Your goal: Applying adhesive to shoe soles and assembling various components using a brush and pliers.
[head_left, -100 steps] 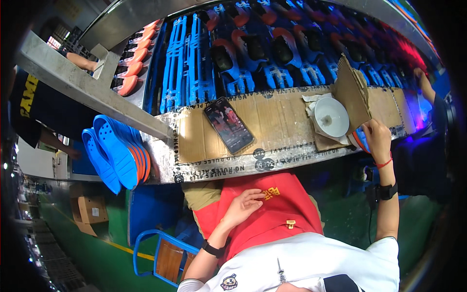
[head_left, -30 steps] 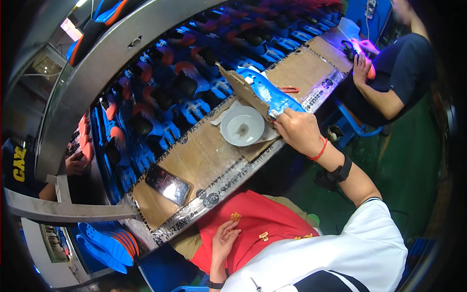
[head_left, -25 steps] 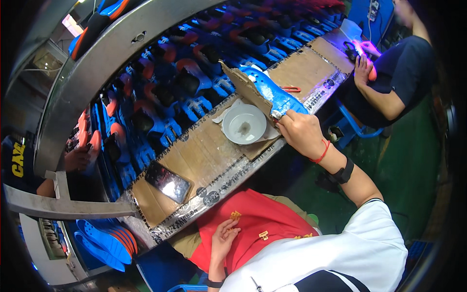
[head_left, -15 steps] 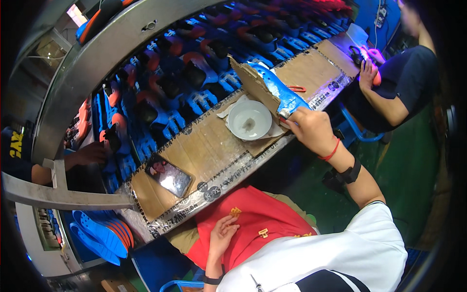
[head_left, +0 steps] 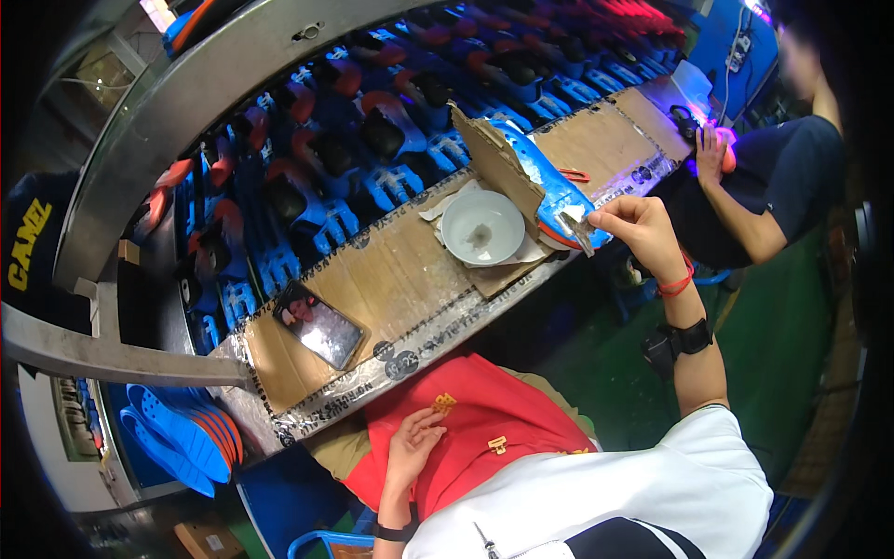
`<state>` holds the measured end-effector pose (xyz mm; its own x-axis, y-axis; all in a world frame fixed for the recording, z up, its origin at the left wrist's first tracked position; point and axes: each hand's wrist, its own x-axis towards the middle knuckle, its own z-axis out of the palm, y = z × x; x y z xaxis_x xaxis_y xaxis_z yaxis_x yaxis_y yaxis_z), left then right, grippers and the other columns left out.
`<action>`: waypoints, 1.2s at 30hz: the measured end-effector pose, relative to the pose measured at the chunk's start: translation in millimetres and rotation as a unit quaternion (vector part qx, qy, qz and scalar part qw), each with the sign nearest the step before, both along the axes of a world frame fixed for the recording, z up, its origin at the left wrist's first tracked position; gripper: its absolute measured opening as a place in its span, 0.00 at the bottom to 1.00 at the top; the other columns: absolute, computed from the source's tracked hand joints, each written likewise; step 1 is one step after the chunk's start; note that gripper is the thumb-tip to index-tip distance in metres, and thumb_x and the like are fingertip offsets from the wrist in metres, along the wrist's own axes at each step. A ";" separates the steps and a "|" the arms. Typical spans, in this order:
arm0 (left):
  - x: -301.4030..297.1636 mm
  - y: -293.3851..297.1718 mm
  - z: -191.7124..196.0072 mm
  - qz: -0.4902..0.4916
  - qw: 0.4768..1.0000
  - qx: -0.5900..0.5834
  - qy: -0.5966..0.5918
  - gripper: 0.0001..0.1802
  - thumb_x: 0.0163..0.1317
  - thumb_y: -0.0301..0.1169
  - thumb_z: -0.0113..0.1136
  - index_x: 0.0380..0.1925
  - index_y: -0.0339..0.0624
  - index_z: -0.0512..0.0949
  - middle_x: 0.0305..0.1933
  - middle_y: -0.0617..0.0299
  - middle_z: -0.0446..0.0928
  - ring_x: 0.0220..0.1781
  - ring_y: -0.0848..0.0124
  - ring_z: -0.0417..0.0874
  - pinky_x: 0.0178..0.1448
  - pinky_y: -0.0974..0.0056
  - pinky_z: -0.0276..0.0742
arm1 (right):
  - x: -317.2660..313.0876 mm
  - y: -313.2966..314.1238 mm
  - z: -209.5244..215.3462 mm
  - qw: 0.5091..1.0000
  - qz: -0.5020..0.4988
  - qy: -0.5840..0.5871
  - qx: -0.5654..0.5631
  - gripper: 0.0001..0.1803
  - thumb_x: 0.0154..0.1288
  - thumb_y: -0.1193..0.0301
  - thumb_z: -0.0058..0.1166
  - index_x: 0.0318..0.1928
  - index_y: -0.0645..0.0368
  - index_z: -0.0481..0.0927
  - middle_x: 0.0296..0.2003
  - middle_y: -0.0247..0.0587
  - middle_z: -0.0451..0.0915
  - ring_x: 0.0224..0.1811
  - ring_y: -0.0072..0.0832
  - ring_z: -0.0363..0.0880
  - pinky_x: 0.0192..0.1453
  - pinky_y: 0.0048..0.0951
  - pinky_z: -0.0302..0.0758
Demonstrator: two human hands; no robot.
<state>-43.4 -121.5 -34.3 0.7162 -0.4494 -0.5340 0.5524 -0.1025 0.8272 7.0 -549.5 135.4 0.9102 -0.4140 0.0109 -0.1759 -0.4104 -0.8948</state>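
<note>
Blue shoe piece [head_left: 551, 182] just left of right-hand grip [head_left: 643, 231], thin strip [head_left: 584, 241] pinched.

Bends straight edges near a black rim; glares white on the phone [head_left: 319, 326]; glows red and violet at upper right.

A blue shoe [head_left: 559, 186] and an upright cardboard flap [head_left: 498, 158] stand between my right grip [head_left: 645, 231] and the white bowl [head_left: 482, 228]; left of it, flat cardboard [head_left: 400, 272] offers passage toward the phone [head_left: 318, 326], with a metal bar [head_left: 140, 361] blocking the table's far-left corner.
</note>
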 end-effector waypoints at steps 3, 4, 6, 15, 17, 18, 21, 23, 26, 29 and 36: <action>-1.8 1.5 -3.4 0.007 1.000 -0.007 0.001 0.24 0.65 0.18 0.55 0.61 0.31 0.66 0.59 0.47 0.76 0.54 0.63 0.82 0.58 0.65 0.79 | -0.4 3.5 3.7 1.000 -0.003 0.011 0.009 0.11 0.60 0.70 0.66 0.34 0.68 0.85 0.27 0.34 0.84 0.28 0.14 0.76 0.33 0.18 0.71; -1.7 0.9 -2.8 0.004 1.000 -0.006 -0.002 0.24 0.65 0.18 0.55 0.61 0.31 0.66 0.59 0.47 0.76 0.54 0.63 0.82 0.58 0.65 0.79 | -0.5 4.2 3.6 1.000 -0.002 0.011 0.009 0.11 0.60 0.70 0.66 0.34 0.68 0.85 0.27 0.34 0.84 0.28 0.14 0.76 0.33 0.18 0.71; -1.5 0.3 -1.5 0.003 1.000 -0.005 -0.004 0.24 0.65 0.18 0.55 0.61 0.31 0.66 0.59 0.47 0.76 0.54 0.63 0.82 0.58 0.65 0.79 | -0.6 5.3 3.1 0.999 0.006 0.005 0.031 0.11 0.61 0.69 0.66 0.34 0.67 0.85 0.27 0.33 0.84 0.29 0.14 0.77 0.33 0.18 0.71; -2.4 1.3 2.4 0.013 1.000 -0.004 0.014 0.24 0.65 0.19 0.56 0.61 0.32 0.66 0.57 0.49 0.76 0.54 0.67 0.81 0.59 0.67 0.77 | -2.3 12.9 0.8 0.999 0.011 0.024 0.044 0.11 0.60 0.67 0.67 0.32 0.63 0.86 0.24 0.26 0.80 0.24 0.09 0.68 0.27 0.16 0.60; -2.5 0.5 6.6 0.007 1.000 -0.002 0.007 0.22 0.65 0.20 0.57 0.60 0.32 0.68 0.54 0.51 0.79 0.53 0.69 0.82 0.58 0.68 0.77 | -1.8 18.8 1.7 0.999 0.027 0.025 0.038 0.11 0.61 0.67 0.66 0.31 0.65 0.85 0.23 0.27 0.81 0.25 0.11 0.71 0.28 0.17 0.63; -3.4 0.7 5.5 0.023 1.000 0.002 0.007 0.22 0.65 0.20 0.57 0.60 0.32 0.68 0.54 0.51 0.79 0.53 0.69 0.82 0.58 0.68 0.77 | -0.7 23.6 2.0 0.999 0.036 0.002 0.001 0.11 0.60 0.68 0.66 0.31 0.65 0.85 0.23 0.29 0.81 0.25 0.12 0.72 0.29 0.18 0.65; -1.3 -0.2 4.0 0.019 0.999 0.026 -0.035 0.18 0.66 0.22 0.59 0.55 0.33 0.72 0.47 0.54 0.82 0.49 0.72 0.83 0.54 0.70 0.77 | -4.5 34.4 -1.8 0.986 0.072 -0.035 -0.143 0.05 0.57 0.75 0.64 0.31 0.65 0.85 0.23 0.35 0.82 0.27 0.17 0.76 0.31 0.21 0.69; 10.3 -7.7 17.5 0.005 0.996 0.038 -0.076 0.11 0.66 0.24 0.59 0.47 0.32 0.77 0.40 0.58 0.82 0.43 0.75 0.82 0.50 0.71 0.78 | -6.9 47.8 -2.2 0.964 0.125 -0.071 -0.226 0.03 0.56 0.78 0.64 0.30 0.64 0.84 0.23 0.39 0.80 0.25 0.25 0.79 0.30 0.24 0.69; 34.6 -32.3 80.5 0.022 0.975 0.055 -0.215 0.05 0.64 0.24 0.62 0.39 0.35 0.81 0.35 0.61 0.82 0.40 0.76 0.81 0.46 0.71 0.77 | -5.6 78.1 -2.6 0.936 0.176 -0.117 -0.282 0.04 0.53 0.79 0.65 0.30 0.64 0.83 0.24 0.43 0.78 0.25 0.35 0.79 0.29 0.29 0.72; 57.1 -58.4 116.3 0.038 0.887 0.051 -0.458 0.04 0.59 0.23 0.66 0.34 0.35 0.83 0.30 0.59 0.79 0.33 0.70 0.80 0.40 0.67 0.75 | -2.5 100.2 -8.2 0.901 0.233 -0.156 -0.330 0.06 0.53 0.80 0.65 0.32 0.62 0.82 0.27 0.44 0.78 0.26 0.40 0.80 0.29 0.33 0.74; 79.2 -110.8 148.0 -0.027 0.745 0.218 -0.630 0.28 0.46 0.33 0.74 0.48 0.34 0.78 0.47 0.55 0.73 0.53 0.59 0.71 0.55 0.59 0.73 | 0.2 125.6 -4.8 0.805 0.351 -0.182 -0.443 0.15 0.48 0.78 0.58 0.40 0.62 0.81 0.34 0.41 0.79 0.27 0.33 0.81 0.28 0.30 0.77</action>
